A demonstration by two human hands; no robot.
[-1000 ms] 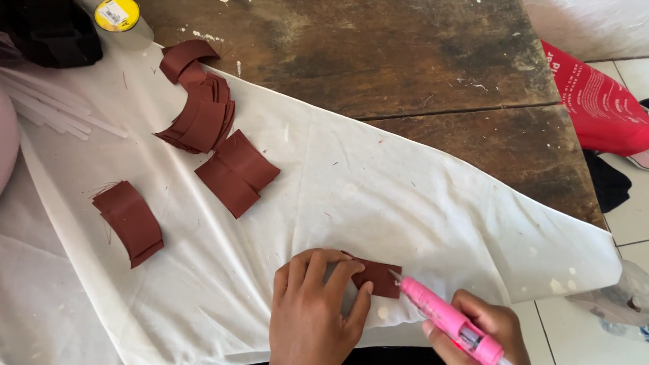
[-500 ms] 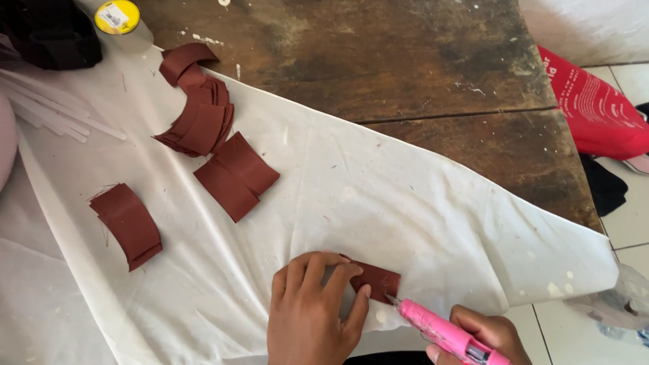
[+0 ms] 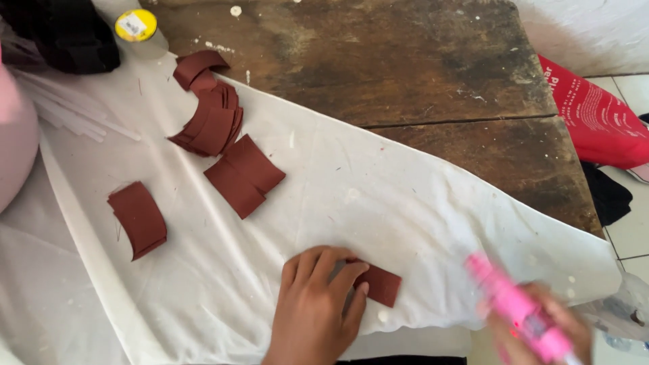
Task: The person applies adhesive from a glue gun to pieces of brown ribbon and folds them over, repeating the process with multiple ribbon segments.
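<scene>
Head view: left hand [image 3: 318, 304] flat, fingers [image 3: 341, 280] spread, pressing dark red felt piece [image 3: 380, 284] onto white cloth [image 3: 419, 223]; piece juts past fingertips. Right hand [image 3: 541, 324] blurred, closed round pink glue gun [image 3: 514, 307]. Felt probably light, floppy; pinch at free edge.

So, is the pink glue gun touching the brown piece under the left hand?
No, the pink glue gun is held apart from the brown piece, to its right.

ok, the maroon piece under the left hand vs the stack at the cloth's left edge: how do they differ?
The maroon piece lies flat, pressed down and partly hidden by the left hand; the curved stack sits untouched, bowed upward. The piece looks single, while the stack shows several layers. Both are the same maroon sheet material on the white cloth.
</scene>
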